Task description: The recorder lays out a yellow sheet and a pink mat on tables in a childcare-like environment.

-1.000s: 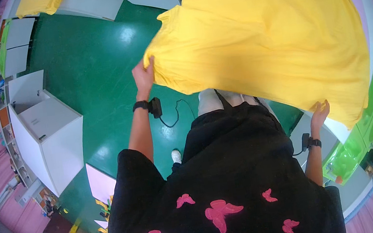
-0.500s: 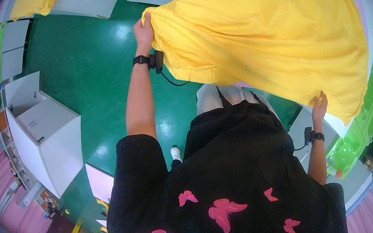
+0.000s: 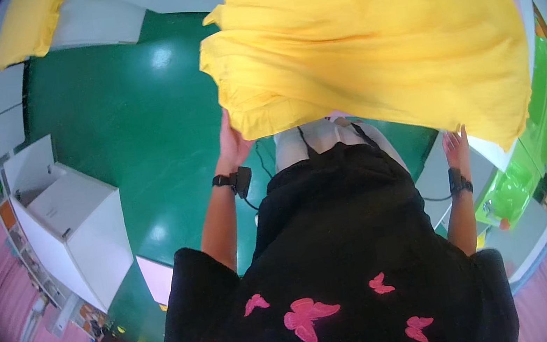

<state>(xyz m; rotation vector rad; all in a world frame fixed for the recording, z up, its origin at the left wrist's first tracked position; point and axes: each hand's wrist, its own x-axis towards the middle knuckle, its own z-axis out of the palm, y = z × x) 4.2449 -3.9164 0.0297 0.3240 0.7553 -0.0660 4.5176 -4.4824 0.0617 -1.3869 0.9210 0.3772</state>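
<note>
A large yellow cloth point(image 3: 373, 35) lies spread over a surface in front of me, its near edge hanging down with soft folds. At the cloth's near left corner, my left hand point(image 3: 234, 145) is closed on the hem, its fingers partly hidden by the fabric. Farther right, my right hand point(image 3: 455, 147) pinches the near edge, fingertips at the hem. Each wrist wears a black band with a small dark device, and a cable runs from it.
To the left, a white cabinet point(image 3: 77, 232) stands on the green floor point(image 3: 150, 104) with its door open. Another yellow cloth point(image 3: 29, 27) hangs over furniture at the far left. A bright green surface with a basin-like hollow point(image 3: 513, 188) is close to my right hand.
My left hand has come toward me, from the cloth's upper left edge down to its near left corner. My right hand has shifted slightly left along the hem.
</note>
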